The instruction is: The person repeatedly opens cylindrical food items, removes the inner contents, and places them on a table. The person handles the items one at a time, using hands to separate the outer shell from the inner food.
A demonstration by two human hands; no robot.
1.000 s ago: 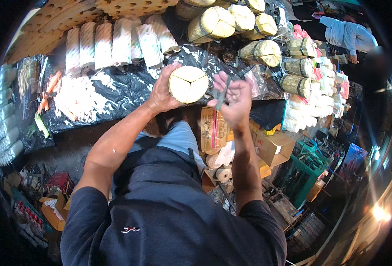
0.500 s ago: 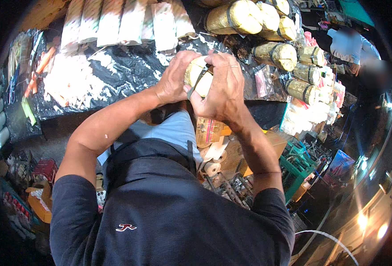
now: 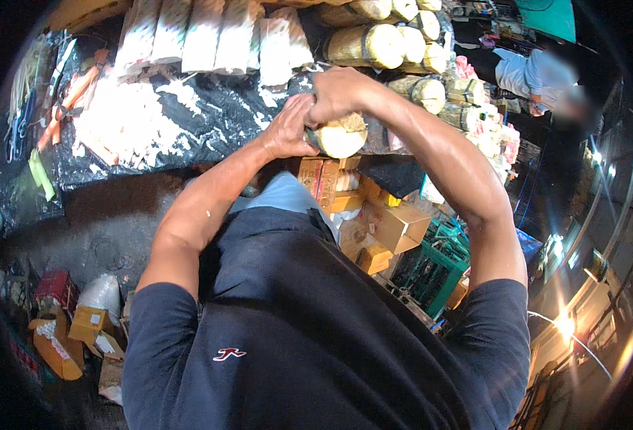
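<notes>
A pale yellow cylindrical bundle (image 3: 342,139) sits at the table's near edge, its round end toward me. My left hand (image 3: 289,129) is closed round its left side. Curled over the far side of the bundle, my right hand (image 3: 339,94) presses its fingers together close to my left fingers. What those right fingers pinch is hidden; a dark band shows on the bundle only a little between the hands. Similar yellow bundles (image 3: 366,46) with dark bands lie stacked just beyond, to the right.
Long white wrapped rolls (image 3: 203,36) line the table's far side. White scraps (image 3: 126,125) litter the black table cover (image 3: 219,118) at left, beside orange strips (image 3: 69,107). Cardboard boxes (image 3: 402,228) and a green crate (image 3: 431,265) stand below right. Another person (image 3: 524,75) is at far right.
My right hand has swung over the bundle to its far left side, with the elbow raised outward. The bundle has turned and moved slightly nearer, and the dark band across its end is out of sight.
</notes>
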